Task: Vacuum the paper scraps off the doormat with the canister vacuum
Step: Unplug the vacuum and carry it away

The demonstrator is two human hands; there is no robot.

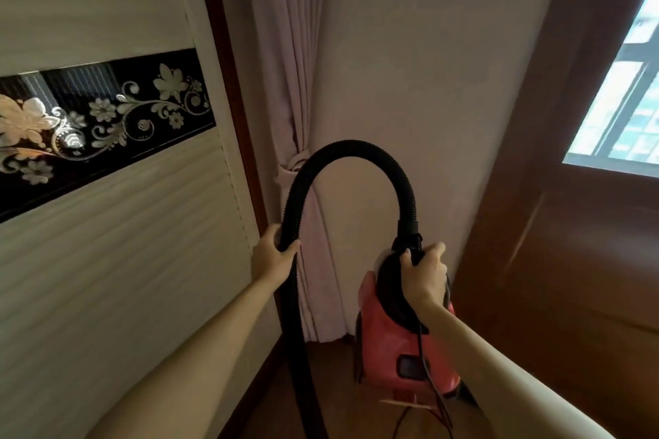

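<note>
A red canister vacuum (403,349) hangs in front of me, lifted off the wooden floor. My right hand (424,274) is shut on its black top handle. A black ribbed hose (356,150) arches up from the vacuum's top and comes down on the left, where my left hand (272,253) grips it. The hose runs on down past the bottom edge of the frame. A thin black power cord (428,378) dangles over the canister's front. No doormat or paper scraps are in view.
A cream sliding wardrobe door with a black floral band (107,118) fills the left. A pale pink curtain (292,100) tied back hangs in the corner. Dark wood panelling (556,224) and a window (627,100) are on the right. Wooden floor (321,385) shows below.
</note>
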